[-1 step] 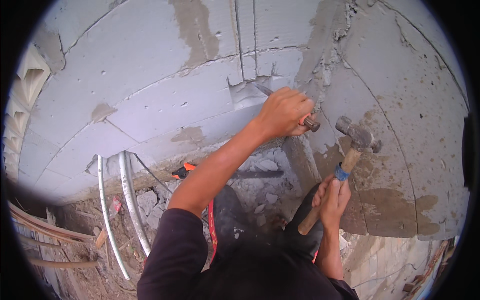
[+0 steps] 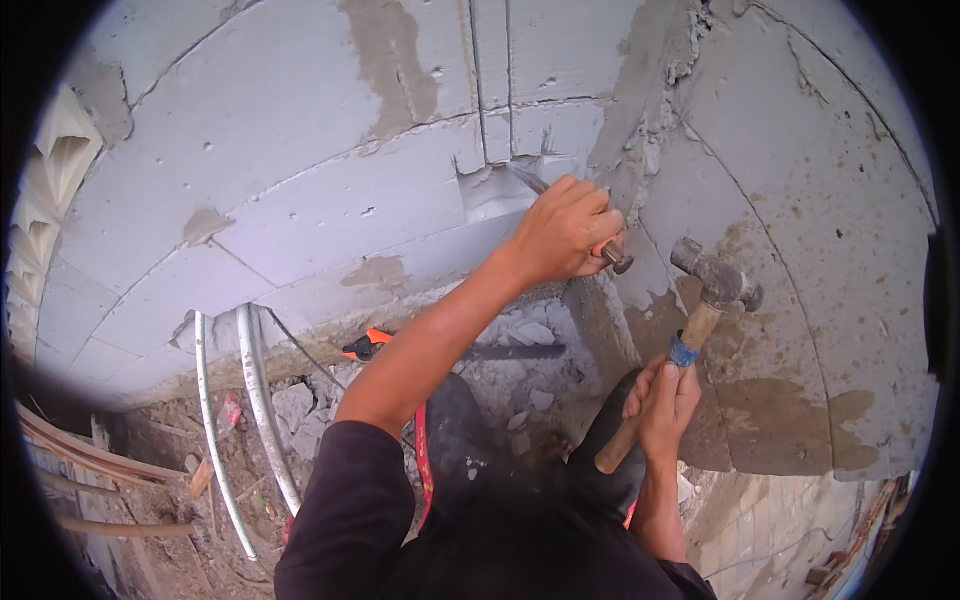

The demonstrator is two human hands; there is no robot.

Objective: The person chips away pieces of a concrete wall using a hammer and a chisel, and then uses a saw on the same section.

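Note:
My left hand point(image 2: 567, 228) is closed round a chisel point(image 2: 527, 178) with an orange grip. The chisel's blade points up and left into a rough recess point(image 2: 487, 194) cut in the pale block wall point(image 2: 330, 215); its metal striking end sticks out to the right below my fist. My right hand point(image 2: 664, 400) grips the wooden handle of a hammer point(image 2: 704, 318) with blue tape wrapped round it. The hammer's steel head is raised to the right of the chisel's end, apart from it. Two narrow vertical grooves point(image 2: 495, 80) run down the wall into the recess.
Two pale conduits point(image 2: 262, 410) come out of the wall low at the left, beside a dark cable. An orange-and-black tool handle point(image 2: 367, 344) lies past my left forearm. Broken block pieces point(image 2: 530, 335) cover the ground below the wall. A second wall point(image 2: 790, 250) meets it at the right.
My left hand and the chisel have shifted very slightly, with the striking end a little lower and to the left. The hammer has hardly moved.

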